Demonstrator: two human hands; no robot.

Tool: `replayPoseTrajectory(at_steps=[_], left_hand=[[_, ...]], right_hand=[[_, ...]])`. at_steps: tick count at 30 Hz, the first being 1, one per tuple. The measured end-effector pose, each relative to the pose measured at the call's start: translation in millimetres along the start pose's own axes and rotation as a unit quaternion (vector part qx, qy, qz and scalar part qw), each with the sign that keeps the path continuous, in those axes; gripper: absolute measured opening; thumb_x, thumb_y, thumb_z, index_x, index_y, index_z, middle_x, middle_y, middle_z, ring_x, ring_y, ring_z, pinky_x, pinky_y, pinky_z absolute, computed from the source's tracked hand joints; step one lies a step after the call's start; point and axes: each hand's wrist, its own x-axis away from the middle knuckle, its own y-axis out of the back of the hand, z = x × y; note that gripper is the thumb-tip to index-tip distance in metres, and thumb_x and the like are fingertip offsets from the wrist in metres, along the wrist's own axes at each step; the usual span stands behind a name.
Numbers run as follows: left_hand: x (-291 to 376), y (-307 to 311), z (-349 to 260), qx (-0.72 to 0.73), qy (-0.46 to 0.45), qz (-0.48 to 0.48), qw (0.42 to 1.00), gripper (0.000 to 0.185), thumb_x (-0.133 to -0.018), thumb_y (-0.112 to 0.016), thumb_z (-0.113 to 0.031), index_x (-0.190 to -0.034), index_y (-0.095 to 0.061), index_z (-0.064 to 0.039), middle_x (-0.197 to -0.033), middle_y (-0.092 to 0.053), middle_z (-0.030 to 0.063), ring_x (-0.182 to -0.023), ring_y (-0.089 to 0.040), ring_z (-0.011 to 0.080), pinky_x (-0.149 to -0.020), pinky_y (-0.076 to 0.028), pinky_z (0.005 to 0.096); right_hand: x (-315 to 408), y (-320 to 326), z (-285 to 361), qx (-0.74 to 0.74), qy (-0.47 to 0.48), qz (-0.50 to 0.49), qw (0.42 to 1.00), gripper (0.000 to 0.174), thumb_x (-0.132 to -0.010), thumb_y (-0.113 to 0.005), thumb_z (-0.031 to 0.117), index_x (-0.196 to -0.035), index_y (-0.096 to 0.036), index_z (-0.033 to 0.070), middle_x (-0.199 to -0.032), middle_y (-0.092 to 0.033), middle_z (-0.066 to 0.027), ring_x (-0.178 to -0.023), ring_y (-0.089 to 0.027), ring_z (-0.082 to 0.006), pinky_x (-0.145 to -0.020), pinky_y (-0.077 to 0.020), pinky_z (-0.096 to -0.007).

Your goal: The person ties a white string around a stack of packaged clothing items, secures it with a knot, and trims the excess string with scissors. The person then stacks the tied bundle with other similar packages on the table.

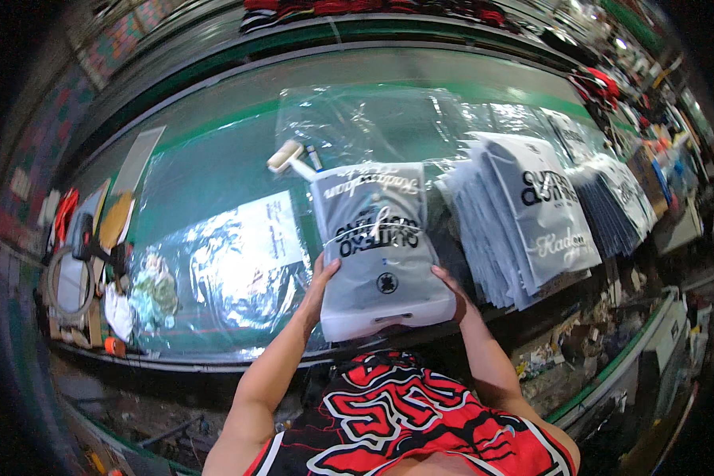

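A bundle of frosted plastic garment bags (363,282) with dark cloth showing through is held in front of my body. White string (363,229) crosses its middle and looks knotted near the centre. My left hand (322,282) grips the bundle's left side, thumb on top. On the opposite side, my right hand (451,284) holds it the same way. The fingers beneath are hidden. Printed lettering on the bundle faces away from me. Just to the right leans a tall stack of similar filled bags (506,220), its nearest part close to my right hand.
Clear plastic sheeting (214,172) covers the green table. Beyond the bundle lie a small roller (287,156) and a marker-like stick (314,157). Left are a tape ring (70,279), a black-handled tool (84,235) and crumpled plastic (154,291). Another bag stack (616,202) sits far right.
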Motion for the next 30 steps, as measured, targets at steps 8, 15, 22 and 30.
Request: replayPoseTrajectory(at_steps=[8, 15, 22, 30], left_hand=[[43.3, -12.7, -5.4, 0.006, -0.046, 0.012, 0.999, 0.098, -0.087, -0.075, -0.033, -0.164, -0.019, -0.012, -0.158, -0.039, 0.0157, -0.144, -0.04, 0.0304, -0.119, -0.033, 0.0423], [49.4, -2.4, -21.3, 0.023, -0.096, 0.009, 0.995, 0.1, -0.085, -0.076, -0.033, -0.165, -0.019, -0.01, -0.158, -0.038, 0.0173, -0.145, -0.039, 0.0293, -0.119, -0.031, 0.04], [-36.2, 16.3, -75.1, 0.043, -0.154, 0.009, 0.987, 0.094, -0.086, -0.077, -0.038, -0.161, -0.03, -0.007, -0.152, -0.046, 0.018, -0.138, -0.047, 0.0298, -0.116, -0.036, 0.0406], [-175.6, -7.0, -161.8, 0.061, -0.215, 0.031, 0.974, 0.084, -0.09, -0.075, -0.041, -0.156, -0.037, -0.004, -0.144, -0.053, 0.0175, -0.133, -0.052, 0.0285, -0.108, -0.045, 0.041]], right_hand=[[26.0, 10.8, -12.0, 0.037, 0.117, 0.027, 0.992, 0.083, -0.081, -0.074, 0.024, -0.155, -0.04, 0.008, -0.144, -0.057, -0.0177, -0.125, -0.062, -0.0337, -0.104, -0.0532, -0.0486], [32.7, -43.0, 6.2, 0.026, 0.182, 0.063, 0.981, 0.102, -0.072, -0.073, 0.018, -0.162, -0.028, 0.01, -0.153, -0.046, -0.0197, -0.137, -0.052, -0.0339, -0.115, -0.0423, -0.0486], [-40.8, -82.3, 75.9, 0.084, 0.239, 0.036, 0.967, 0.093, -0.075, -0.07, 0.022, -0.159, -0.034, 0.007, -0.147, -0.052, -0.0192, -0.131, -0.057, -0.0332, -0.11, -0.0468, -0.0453], [-160.0, -77.0, 196.9, 0.002, 0.297, 0.012, 0.955, 0.068, -0.086, -0.067, 0.025, -0.148, -0.048, 0.006, -0.134, -0.062, -0.0168, -0.114, -0.065, -0.0309, -0.1, -0.0537, -0.0439]])
